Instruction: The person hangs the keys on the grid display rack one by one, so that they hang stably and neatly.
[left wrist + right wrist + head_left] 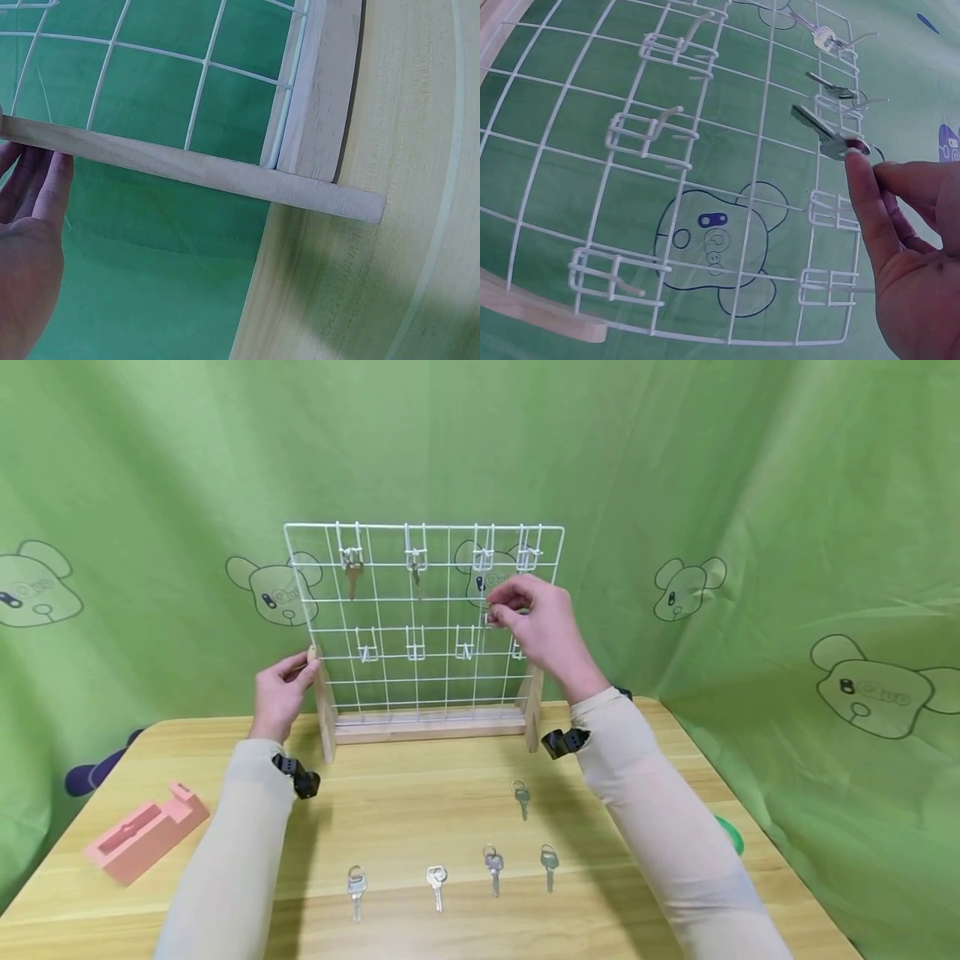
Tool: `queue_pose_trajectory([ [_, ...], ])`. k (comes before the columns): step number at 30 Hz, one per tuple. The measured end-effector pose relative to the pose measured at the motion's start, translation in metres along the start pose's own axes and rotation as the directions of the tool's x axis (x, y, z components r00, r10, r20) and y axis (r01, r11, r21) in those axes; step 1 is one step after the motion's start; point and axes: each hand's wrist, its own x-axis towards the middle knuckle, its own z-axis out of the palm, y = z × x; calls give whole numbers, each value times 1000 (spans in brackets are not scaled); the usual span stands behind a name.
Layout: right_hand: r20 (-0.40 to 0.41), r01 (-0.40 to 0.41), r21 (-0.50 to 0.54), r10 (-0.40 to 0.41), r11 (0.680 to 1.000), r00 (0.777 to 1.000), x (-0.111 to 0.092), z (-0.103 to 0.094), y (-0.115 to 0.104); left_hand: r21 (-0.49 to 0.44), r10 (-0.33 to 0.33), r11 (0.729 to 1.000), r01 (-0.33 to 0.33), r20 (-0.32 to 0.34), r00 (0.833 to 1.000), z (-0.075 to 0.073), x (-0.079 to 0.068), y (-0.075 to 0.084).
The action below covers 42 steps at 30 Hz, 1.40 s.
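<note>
A white wire grid rack on a wooden stand [431, 729] stands toward the back of the table. My left hand [277, 697] grips the stand's left wooden upright [187, 172], thumb on one side and fingers on the other. Between thumb and fingers, my right hand [922, 247] pinches a key [825, 135] near its ring, in front of the grid and apart from the hooks. Two keys hang from upper-row hooks, a brownish key [354, 578] at the left and a second key [417, 578] beside it. Other hooks [465, 650] sit along both rows.
Several keys with rings lie on the table, one key [522, 797] nearer the rack and others, such as this key [357, 885], toward the front. A pink slotted holder [146, 835] stands at left. A green object [730, 835] shows by the right sleeve.
</note>
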Motion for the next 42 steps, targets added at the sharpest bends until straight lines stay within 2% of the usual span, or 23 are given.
queue_pose_trajectory([
  [5,-70,13,69,-8,997,997,8,-1,-6,-3,7,1000,-7,3,1000,0,1,-2],
  [12,-137,21,65,-12,998,991,20,-3,-13,-14,18,1000,-18,2,1000,0,1,-2],
  [24,-188,-66,140,92,988,978,32,-5,-19,0,41,999,-41,-14,999,1,-2,1],
  [30,-238,-67,101,89,993,967,37,-1,-20,-8,39,999,-39,-13,999,2,-2,-1],
  [37,-253,-121,41,127,992,959,41,4,-18,-13,47,999,-47,-7,999,2,-1,-3],
  [42,-258,-103,-2,99,995,961,40,5,-19,-6,59,998,-59,5,998,1,0,-2],
])
